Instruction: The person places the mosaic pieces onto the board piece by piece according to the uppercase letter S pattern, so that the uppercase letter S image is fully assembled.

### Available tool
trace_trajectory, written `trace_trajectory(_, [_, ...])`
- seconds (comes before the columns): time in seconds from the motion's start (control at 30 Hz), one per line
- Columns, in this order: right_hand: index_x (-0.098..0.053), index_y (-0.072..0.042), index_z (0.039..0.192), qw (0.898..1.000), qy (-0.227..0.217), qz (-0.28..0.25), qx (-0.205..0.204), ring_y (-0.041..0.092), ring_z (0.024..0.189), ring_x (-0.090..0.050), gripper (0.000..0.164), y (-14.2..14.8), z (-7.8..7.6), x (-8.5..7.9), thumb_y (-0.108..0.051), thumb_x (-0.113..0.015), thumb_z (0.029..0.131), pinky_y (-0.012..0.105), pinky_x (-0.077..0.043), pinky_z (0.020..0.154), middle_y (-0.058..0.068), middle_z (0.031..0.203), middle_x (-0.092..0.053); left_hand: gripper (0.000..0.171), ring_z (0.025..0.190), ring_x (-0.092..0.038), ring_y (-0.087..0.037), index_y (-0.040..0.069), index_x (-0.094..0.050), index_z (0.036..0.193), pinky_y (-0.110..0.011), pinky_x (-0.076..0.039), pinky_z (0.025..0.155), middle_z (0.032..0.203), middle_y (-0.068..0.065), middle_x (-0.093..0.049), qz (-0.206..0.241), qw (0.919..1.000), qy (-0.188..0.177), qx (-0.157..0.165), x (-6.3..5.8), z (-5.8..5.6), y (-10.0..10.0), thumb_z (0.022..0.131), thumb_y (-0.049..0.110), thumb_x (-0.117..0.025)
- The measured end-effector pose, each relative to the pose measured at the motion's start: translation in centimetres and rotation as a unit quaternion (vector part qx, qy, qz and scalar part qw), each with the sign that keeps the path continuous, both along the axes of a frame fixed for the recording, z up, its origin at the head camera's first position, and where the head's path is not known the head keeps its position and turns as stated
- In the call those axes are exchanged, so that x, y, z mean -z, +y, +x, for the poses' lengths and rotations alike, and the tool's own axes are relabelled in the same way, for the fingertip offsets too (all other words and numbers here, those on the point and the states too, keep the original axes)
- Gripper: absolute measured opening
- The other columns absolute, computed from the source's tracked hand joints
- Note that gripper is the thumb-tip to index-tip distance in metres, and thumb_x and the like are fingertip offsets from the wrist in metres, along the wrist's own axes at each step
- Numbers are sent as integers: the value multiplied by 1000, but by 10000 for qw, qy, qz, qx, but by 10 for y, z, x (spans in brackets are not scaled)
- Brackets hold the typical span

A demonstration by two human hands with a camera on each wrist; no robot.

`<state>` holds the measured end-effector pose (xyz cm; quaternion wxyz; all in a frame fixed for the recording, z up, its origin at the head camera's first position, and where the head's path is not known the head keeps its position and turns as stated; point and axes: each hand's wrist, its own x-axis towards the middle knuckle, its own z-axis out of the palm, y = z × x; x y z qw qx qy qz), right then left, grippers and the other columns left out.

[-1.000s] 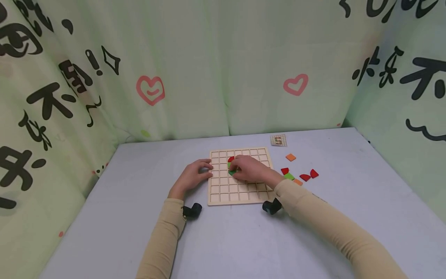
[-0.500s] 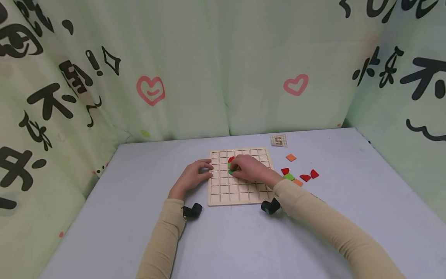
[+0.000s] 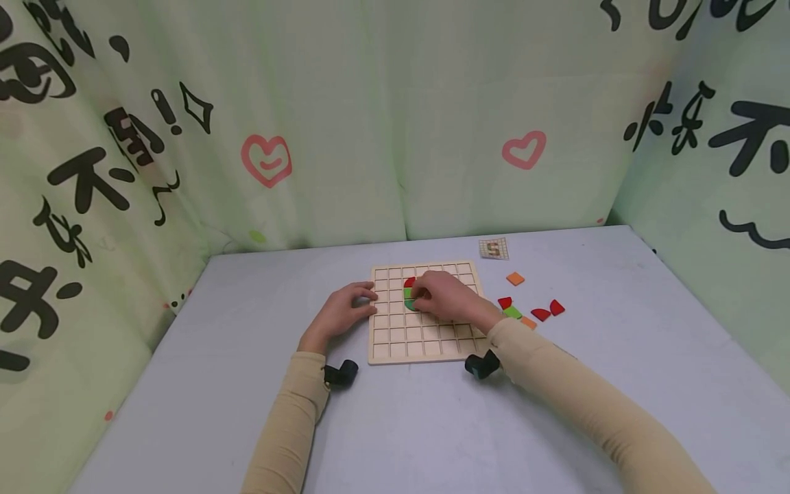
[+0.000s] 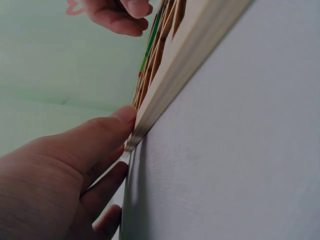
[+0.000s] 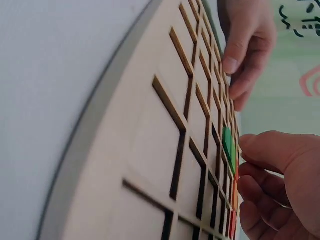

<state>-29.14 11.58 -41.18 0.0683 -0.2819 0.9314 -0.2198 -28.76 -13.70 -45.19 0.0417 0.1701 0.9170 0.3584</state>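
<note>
Pale wood is used for the gridded board (image 3: 395, 337), which is laid flat on the white-covered table (image 3: 185, 377). Its left edge is met by the left hand (image 3: 341, 313): the thumb is laid against the rim and the other fingers are spread loosely along the side, probably so that sliding is prevented. By the right hand (image 3: 441, 296), the board is reached across from the right, with fingers curled and their tips brought close to the small pieces; whether one is pinched cannot be told.

On the left half of the grid, a red piece (image 3: 410, 282), a light green piece (image 3: 407, 293) and a dark green piece (image 3: 410, 305) are lined up from far to near, apparently so that their edges meet. Anything under the right palm is hidden.

To the right of the board, loose pieces (image 3: 540, 314) are scattered, seemingly within easy reach of that hand. Beyond them, a printed card (image 3: 494, 248) is left uncovered at the far side, where it can be glanced at.
</note>
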Motion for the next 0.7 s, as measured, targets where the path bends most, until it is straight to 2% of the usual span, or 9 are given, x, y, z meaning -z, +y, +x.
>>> trace_trajectory(0.27, [-70, -4, 115, 9964, -281, -357, 719, 22, 94, -61, 23, 40, -1, -5, -17, -65, 97, 39, -55, 88, 8, 106, -70, 28, 146, -41, -31, 6, -70, 118, -47, -31, 122, 150, -10, -52, 8, 9998, -158, -95, 1, 2, 2, 93, 18, -72])
trace_trajectory(0.4, [-69, -2, 116, 9943, -149, -451, 952, 24, 96, -61, 24, 68, 1, -9, -17, -62, 98, 42, -54, 87, 10, 107, -69, 29, 146, -40, -31, 6, -70, 119, -47, -31, 122, 150, -10, -52, 15, 9998, -176, -111, 2, 2, 1, 93, 19, -72])
trace_trajectory(0.7, [-66, -1, 122, 9851, -393, -360, 1636, 28, 102, -60, 31, 118, 13, -18, -21, -59, 99, 43, -56, 89, 15, 114, -67, 29, 146, -40, -32, 6, -70, 119, -48, -31, 122, 150, -11, -52, -46, 9999, -103, -61, -1, 1, 2, 93, 19, -71])
